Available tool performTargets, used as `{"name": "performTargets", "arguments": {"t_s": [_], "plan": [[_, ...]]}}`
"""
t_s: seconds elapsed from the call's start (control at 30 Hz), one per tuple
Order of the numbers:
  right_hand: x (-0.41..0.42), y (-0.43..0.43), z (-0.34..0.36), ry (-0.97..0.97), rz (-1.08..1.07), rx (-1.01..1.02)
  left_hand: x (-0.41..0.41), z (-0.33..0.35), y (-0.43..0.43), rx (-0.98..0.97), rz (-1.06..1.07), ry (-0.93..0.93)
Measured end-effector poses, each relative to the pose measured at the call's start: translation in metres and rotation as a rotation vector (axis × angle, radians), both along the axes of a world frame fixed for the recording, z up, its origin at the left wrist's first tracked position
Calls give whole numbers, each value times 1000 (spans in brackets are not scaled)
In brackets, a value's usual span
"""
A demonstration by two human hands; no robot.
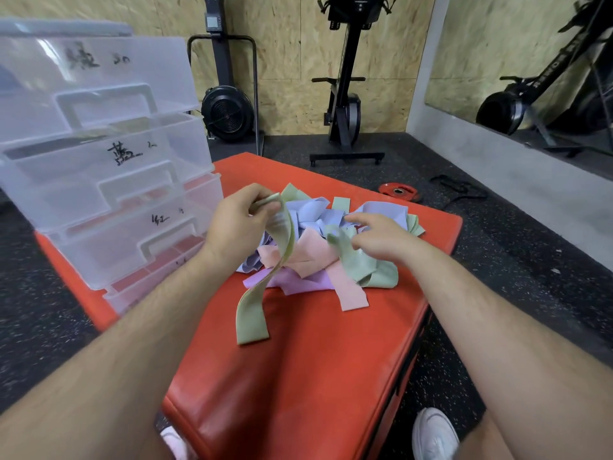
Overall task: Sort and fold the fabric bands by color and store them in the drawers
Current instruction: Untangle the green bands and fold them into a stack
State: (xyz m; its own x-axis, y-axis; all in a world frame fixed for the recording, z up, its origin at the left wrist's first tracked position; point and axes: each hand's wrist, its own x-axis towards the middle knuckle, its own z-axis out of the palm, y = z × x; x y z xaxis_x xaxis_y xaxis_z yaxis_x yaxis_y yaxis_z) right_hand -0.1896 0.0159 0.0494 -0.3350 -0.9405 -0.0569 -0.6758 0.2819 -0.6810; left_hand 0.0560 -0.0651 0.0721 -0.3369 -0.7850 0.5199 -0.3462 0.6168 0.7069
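Left hand (237, 220) fingers pinch a green band (255, 313) — right hand (378, 239) fingers spread loose.

— What sort of place is this?
— A gym. Black fan-wheel machines (345, 104) stand against chipboard walls (292, 61), speckled rubber flooring (517, 247) covers the ground, and a red weight plate (396, 191) lies beside the padded red box (298, 360).

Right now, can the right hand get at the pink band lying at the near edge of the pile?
Probably yes. The right hand hovers over the pile, and the pink band lies uncovered on the red mat just below it.
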Motion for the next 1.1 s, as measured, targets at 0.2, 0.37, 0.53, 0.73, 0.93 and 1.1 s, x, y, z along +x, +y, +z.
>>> {"name": "performTargets", "arguments": {"t_s": [0.2,0.37,0.53,0.73,0.93,1.1], "plan": [[77,1,18,-428,265,-265,-4,4,8,-25,-36,9],[96,-5,12,-368,243,-324,2,15,17,56,-50,116],[85,9,7,-294,369,-104,34,13,14,264,13,274],[55,41,-8,-189,452,163,73,-4,22,444,173,390],[24,66,-25,-137,291,176,107,-43,26,653,260,275],[12,76,-51,-162,126,186,114,-78,38,702,306,60]]}}
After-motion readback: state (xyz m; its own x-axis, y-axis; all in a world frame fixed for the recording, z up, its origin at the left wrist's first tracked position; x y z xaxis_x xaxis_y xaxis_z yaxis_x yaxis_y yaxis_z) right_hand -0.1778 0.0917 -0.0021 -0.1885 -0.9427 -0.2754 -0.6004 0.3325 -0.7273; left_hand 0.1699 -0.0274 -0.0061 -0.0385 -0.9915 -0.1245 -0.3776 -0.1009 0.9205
